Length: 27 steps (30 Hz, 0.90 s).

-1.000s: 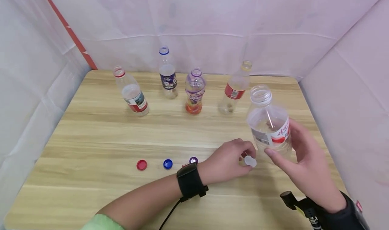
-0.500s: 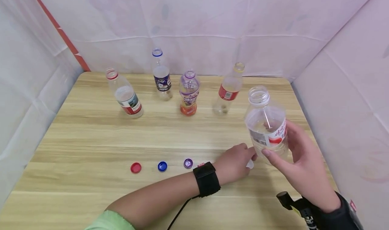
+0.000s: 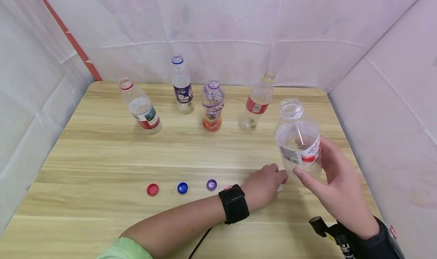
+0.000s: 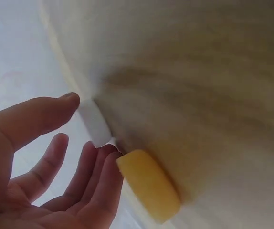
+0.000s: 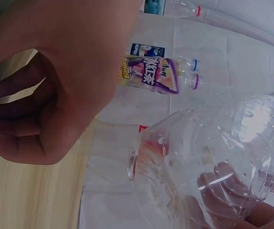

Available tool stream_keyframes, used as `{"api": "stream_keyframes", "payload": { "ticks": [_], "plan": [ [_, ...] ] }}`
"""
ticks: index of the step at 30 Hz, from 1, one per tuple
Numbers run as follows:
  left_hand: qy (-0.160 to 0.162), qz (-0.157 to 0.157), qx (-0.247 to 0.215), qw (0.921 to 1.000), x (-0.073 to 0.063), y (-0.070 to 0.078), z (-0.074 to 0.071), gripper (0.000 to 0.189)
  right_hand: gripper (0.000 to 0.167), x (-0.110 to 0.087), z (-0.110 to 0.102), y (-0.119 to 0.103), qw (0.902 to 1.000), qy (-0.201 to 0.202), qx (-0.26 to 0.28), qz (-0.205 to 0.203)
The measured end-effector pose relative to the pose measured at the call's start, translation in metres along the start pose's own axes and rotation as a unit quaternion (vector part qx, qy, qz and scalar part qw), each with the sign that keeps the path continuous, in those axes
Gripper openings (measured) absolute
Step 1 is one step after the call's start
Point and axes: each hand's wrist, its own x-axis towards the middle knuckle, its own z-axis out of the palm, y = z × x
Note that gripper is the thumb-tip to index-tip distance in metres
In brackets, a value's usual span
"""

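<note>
My left hand (image 3: 262,186) is low over the table, its thumb and fingertips at opposite edges of a white bottle cap (image 4: 95,123). Most of that cap is hidden behind the hand in the head view. Just beside it on the tabletop sits a yellow bottle cap (image 4: 149,186). My right hand (image 3: 341,183) grips a clear, uncapped plastic bottle (image 3: 298,137) with a white-and-red label, held upright with its mouth tilted slightly to the left.
Red (image 3: 152,189), blue (image 3: 182,188) and purple (image 3: 211,185) caps lie in a row. Behind stand uncapped bottles: a red-ringed one (image 3: 141,107), a Pepsi bottle (image 3: 183,88), a purple-necked one (image 3: 213,107) and a yellow-ringed one (image 3: 257,103). White sheeting (image 3: 218,23) surrounds the wooden table (image 3: 85,168).
My left hand has lowered and turned over, bringing the white cap down to the table and mostly out of the head view. The right hand keeps holding the bottle almost still.
</note>
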Motion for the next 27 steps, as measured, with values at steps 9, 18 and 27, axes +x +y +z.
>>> {"api": "stream_keyframes", "payload": {
  "ticks": [9, 18, 27],
  "plan": [
    [0.023, 0.002, -0.05, 0.9985, -0.012, -0.001, -0.034, 0.026, 0.081, 0.012, -0.006, -0.005, 0.9969, 0.038, 0.057, 0.037],
    [0.105, 0.005, -0.186, 0.977, -0.054, -0.006, -0.091, 0.027, 0.072, 0.051, -0.02, 0.017, 0.9944, 0.079, 0.067, 0.024],
    [0.173, -0.029, -0.234, 0.9563, -0.098, -0.019, -0.117, 0.028, 0.069, 0.113, -0.025, 0.072, 0.9837, 0.087, -0.107, 0.116]
  ]
}}
